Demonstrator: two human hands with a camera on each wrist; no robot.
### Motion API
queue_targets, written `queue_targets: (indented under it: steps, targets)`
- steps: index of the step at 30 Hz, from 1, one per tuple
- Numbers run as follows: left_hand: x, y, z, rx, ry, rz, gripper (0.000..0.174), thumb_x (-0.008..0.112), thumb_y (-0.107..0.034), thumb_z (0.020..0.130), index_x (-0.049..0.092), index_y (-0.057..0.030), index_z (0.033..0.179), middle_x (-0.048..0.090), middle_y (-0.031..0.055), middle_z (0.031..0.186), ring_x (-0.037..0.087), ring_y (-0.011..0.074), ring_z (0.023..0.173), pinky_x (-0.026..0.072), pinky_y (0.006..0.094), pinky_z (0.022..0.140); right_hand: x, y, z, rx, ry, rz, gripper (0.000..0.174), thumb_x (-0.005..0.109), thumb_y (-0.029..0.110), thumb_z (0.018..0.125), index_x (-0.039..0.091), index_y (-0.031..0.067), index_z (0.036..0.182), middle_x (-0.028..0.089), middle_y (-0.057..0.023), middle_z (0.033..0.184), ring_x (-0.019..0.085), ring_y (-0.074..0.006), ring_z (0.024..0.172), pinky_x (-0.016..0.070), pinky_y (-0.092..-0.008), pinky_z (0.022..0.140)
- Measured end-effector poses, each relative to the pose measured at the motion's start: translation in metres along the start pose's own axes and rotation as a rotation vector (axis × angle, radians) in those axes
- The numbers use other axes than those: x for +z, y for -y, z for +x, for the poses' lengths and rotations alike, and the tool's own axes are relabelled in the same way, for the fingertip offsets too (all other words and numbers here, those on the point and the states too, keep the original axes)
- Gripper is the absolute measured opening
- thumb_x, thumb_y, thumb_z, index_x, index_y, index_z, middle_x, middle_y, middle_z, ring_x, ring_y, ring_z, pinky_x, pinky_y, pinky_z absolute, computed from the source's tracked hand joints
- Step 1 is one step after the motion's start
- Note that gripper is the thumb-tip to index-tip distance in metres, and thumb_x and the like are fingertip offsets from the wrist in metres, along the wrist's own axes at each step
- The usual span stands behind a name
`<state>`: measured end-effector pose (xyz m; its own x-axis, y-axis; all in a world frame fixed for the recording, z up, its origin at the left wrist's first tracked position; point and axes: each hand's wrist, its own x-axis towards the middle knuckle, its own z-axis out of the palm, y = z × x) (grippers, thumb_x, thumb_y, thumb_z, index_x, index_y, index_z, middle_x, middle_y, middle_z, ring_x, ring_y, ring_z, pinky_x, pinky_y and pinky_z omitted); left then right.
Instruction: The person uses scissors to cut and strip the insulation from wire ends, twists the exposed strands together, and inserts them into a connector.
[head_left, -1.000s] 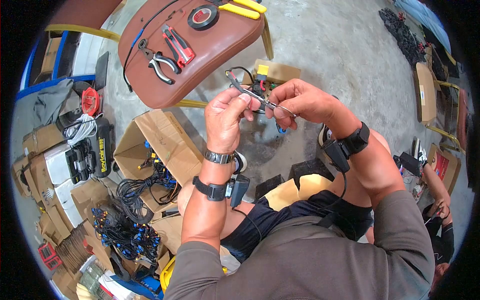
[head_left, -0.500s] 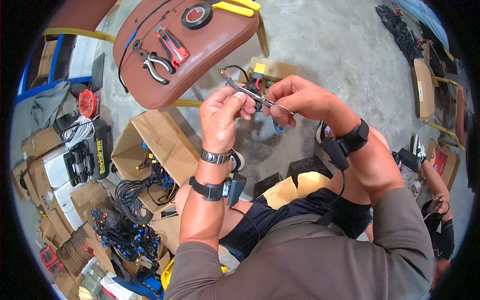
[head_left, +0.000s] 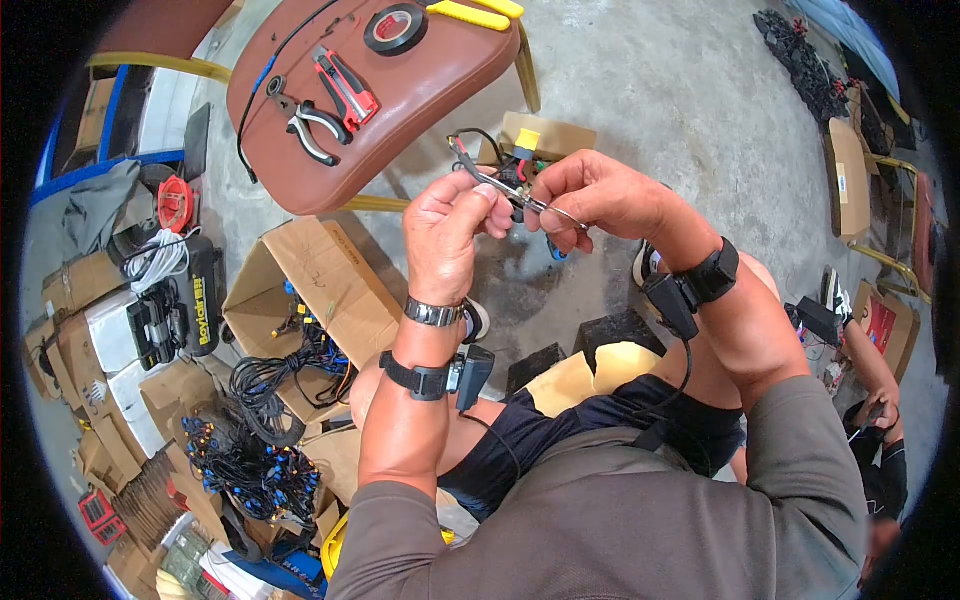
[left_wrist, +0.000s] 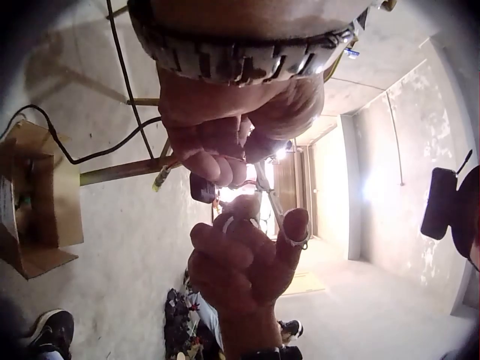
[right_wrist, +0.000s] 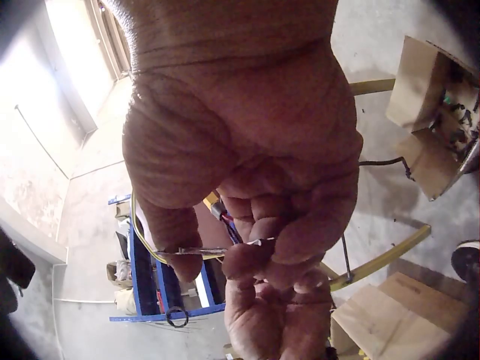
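My left hand [head_left: 445, 230] pinches a black cable [head_left: 464, 158] between thumb and fingers; its far end shows a bit of red. My right hand [head_left: 605, 200] holds small metal scissors [head_left: 568, 216], with the thumb at one ring [left_wrist: 297, 241] in the left wrist view. Their blades point toward the left fingertips and lie along the cable there. The fingers hide part of the blades and cable. Just beyond the hands, a yellow connector [head_left: 527, 140] shows with a red lead below it.
On the brown chair seat [head_left: 400, 130] lie pliers [head_left: 310, 128], a red utility knife [head_left: 347, 92], black tape [head_left: 395, 30] and a yellow-handled tool [head_left: 475, 12]. An open carton [head_left: 325, 270] with cables stands left. Another person's arm [head_left: 873, 365] shows at the right.
The head view has shifted slightly. Both hands keep their hold on the cable and scissors, with only slight movement.
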<state>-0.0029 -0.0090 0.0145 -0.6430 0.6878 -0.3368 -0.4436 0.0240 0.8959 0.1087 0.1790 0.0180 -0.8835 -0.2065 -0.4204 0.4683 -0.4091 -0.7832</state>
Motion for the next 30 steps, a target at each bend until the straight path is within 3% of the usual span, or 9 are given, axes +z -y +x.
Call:
queue_targets:
  steps: [25,30]
  targets:
    - [-0.0013,0.0014,0.0,0.049,-0.039,0.026,0.022,0.063,-0.008,0.091,0.065,0.0045,0.109,0.066,0.0083,0.078,0.061,0.0153,0.064,0.049,0.0274,0.06,0.0007,0.001,-0.0019,0.005,0.001,-0.008,0.024,0.074,0.028,0.083,0.069,0.0044,0.084,0.064,-0.0015,0.064,0.061,-0.0094,0.057,0.0442,-0.0215,0.047]
    - [-0.003,0.0014,0.0019,0.066,-0.03,-0.019,0.02,0.063,-0.005,0.09,0.067,0.0047,0.106,0.067,0.007,0.077,0.061,0.0121,0.064,0.0494,0.0259,0.06,0.0016,0.0011,-0.0027,0.006,-0.003,-0.008,0.024,0.074,0.028,0.083,0.069,0.0043,0.084,0.064,-0.0015,0.064,0.061,-0.0094,0.057,0.0444,-0.0217,0.047]
